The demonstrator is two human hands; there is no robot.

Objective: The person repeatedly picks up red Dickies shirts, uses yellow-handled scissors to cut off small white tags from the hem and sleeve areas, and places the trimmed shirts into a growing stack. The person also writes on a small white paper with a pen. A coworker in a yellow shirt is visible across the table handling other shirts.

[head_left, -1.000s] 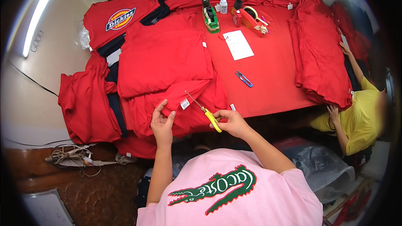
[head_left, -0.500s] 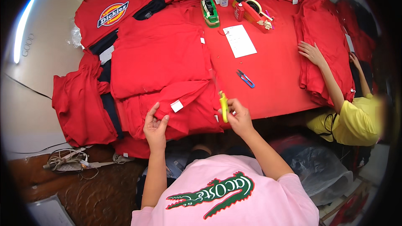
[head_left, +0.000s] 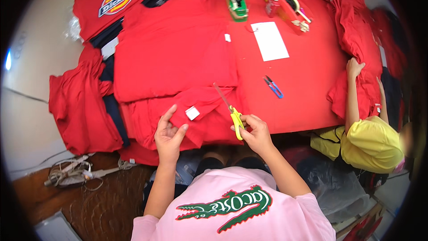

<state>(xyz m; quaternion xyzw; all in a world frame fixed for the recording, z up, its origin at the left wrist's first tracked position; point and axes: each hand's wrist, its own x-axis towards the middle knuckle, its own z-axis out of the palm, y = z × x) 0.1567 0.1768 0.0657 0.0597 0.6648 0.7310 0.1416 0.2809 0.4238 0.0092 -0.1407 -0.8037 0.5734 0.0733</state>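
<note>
Right hand clenched on scissors (blades closed), left hand released, fingers spread on red shirt near white tag, frame centre.

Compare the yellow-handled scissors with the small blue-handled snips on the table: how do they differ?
The yellow-handled scissors are gripped in the right hand, blades pointing away over the folded red garment; the small blue-handled snips lie loose on the red tabletop, touched by no one. The scissors look longer, with slim blades; the snips look shorter and stubbier. Handles differ: yellow versus blue. Both are cutting tools, angled much the same way in the picture.
</note>
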